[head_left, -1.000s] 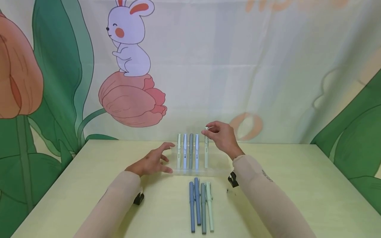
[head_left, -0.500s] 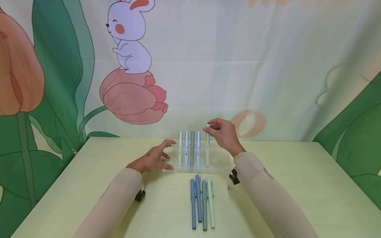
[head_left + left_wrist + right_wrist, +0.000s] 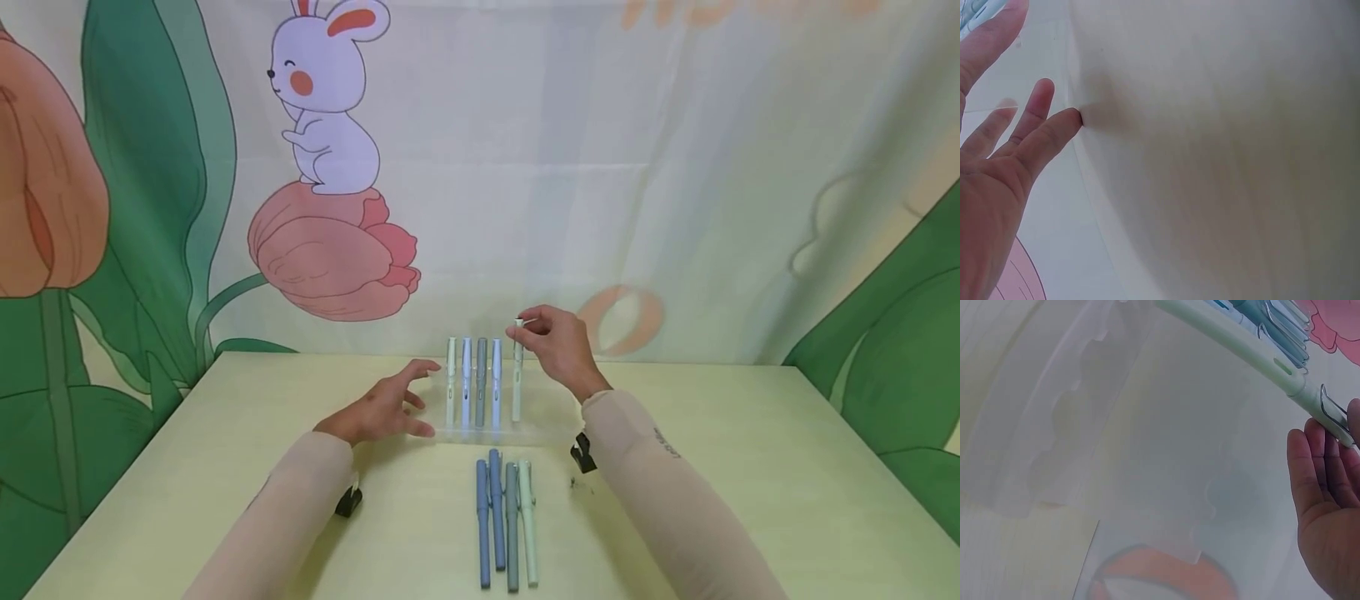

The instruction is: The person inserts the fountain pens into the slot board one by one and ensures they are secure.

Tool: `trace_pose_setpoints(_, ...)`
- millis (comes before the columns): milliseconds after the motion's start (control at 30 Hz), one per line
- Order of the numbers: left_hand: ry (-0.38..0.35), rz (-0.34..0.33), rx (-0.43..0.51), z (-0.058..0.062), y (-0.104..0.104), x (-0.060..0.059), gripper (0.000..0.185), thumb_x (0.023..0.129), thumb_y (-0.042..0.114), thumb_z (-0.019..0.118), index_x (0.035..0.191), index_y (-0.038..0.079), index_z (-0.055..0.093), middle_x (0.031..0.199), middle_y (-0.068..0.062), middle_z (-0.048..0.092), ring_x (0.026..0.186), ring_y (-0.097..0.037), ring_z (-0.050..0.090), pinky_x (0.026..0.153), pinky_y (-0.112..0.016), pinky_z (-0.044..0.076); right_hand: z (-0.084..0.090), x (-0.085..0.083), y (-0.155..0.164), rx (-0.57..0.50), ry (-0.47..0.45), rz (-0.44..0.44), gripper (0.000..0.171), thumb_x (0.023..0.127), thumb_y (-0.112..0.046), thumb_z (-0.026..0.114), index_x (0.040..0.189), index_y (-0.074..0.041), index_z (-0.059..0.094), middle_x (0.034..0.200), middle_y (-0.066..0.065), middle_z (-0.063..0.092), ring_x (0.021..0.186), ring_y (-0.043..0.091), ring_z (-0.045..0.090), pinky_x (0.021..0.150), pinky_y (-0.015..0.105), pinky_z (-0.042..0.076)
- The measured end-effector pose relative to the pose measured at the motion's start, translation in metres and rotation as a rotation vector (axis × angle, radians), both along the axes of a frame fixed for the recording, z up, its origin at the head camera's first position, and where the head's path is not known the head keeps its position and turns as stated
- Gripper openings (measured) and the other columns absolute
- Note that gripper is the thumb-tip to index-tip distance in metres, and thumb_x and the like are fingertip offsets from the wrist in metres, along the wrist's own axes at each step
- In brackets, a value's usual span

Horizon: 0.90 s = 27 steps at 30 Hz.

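My right hand point(image 3: 562, 346) pinches a pale green pen point(image 3: 517, 392) by its capped upper end, holding it upright over the clear plastic pen rack point(image 3: 551, 408). In the right wrist view the pen's clip and barrel window show, and its lower end meets the frame's top edge. To its left, several pens stand in the rack: a pale green pen point(image 3: 451, 392), two light blue pens and a grey pen point(image 3: 482, 392). Beside the rack's left end, my left hand point(image 3: 384, 408) has its fingers spread, fingertips close to that end, gripping nothing.
In front of the rack, two blue pens point(image 3: 483, 525), a grey-green pen point(image 3: 512, 533) and a pale green pen point(image 3: 529, 525) lie side by side on the light wooden table point(image 3: 712, 467). Close behind hangs a printed cloth point(image 3: 487, 208).
The pen in my right hand has shifted slightly left, nearer to the standing pens. My left hand stays by the rack's left end.
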State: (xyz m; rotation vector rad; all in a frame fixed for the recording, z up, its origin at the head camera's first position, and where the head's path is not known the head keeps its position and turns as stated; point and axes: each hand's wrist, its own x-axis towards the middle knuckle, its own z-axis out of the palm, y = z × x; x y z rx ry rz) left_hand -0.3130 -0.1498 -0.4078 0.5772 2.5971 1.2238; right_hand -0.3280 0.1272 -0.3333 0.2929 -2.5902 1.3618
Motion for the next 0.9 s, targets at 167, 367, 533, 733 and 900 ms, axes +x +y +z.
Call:
trace_pose_setpoints(167,-0.002,0.003,-0.006,-0.002,0.000,0.001,0.094,0.076,0.009,0.087,0.150,0.024,0.032,0.158,-0.011,0.033,0.115,-0.026,0.059,0.091,-0.043,0.053,-0.004,0.000,0.000,-0.005,0.002,0.000,0.034,0.093,-0.024,0.074,0.119,-0.003,0.067,0.102,0.013,0.073,0.091,0.027,0.069,0.084,0.042,0.055)
trace_pose_setpoints(367,0.007,0.004,-0.005,-0.002,0.000,0.002,0.094,0.075,0.008,0.087,0.150,0.026,0.033,0.158,-0.010,0.034,0.114,-0.026,0.059,0.091,-0.042,0.053,-0.005,0.000,-0.001,-0.013,0.011,-0.002,0.034,0.093,-0.023,0.074,0.119,-0.002,0.067,0.102,0.014,0.073,0.092,0.027,0.069,0.083,0.042,0.055)
trace_pose_setpoints(533,0.013,0.000,-0.005,-0.002,0.000,0.002,0.094,0.075,0.008,0.087,0.149,0.028,0.033,0.158,-0.011,0.033,0.114,-0.027,0.059,0.091,-0.043,0.053,-0.007,0.000,-0.003,-0.016,0.001,-0.007,0.034,0.093,-0.023,0.074,0.119,-0.003,0.067,0.103,0.014,0.073,0.091,0.027,0.069,0.083,0.041,0.055)
trace_pose_setpoints(733,0.011,0.006,-0.010,-0.001,0.000,0.002,0.094,0.075,0.008,0.087,0.149,0.029,0.033,0.158,-0.011,0.033,0.114,-0.026,0.059,0.091,-0.042,0.054,-0.010,-0.001,-0.004,-0.015,-0.004,-0.012,0.033,0.093,-0.023,0.073,0.119,-0.003,0.067,0.103,0.014,0.073,0.091,0.027,0.068,0.084,0.041,0.055)
trace_pose_setpoints(900,0.010,0.006,-0.010,-0.001,-0.001,0.002,0.094,0.075,0.008,0.088,0.149,0.028,0.033,0.158,-0.011,0.033,0.115,-0.027,0.059,0.090,-0.042,0.054,-0.013,-0.001,-0.005,-0.006,-0.002,-0.014,0.034,0.093,-0.024,0.073,0.119,-0.003,0.067,0.103,0.014,0.073,0.092,0.027,0.068,0.084,0.042,0.056)
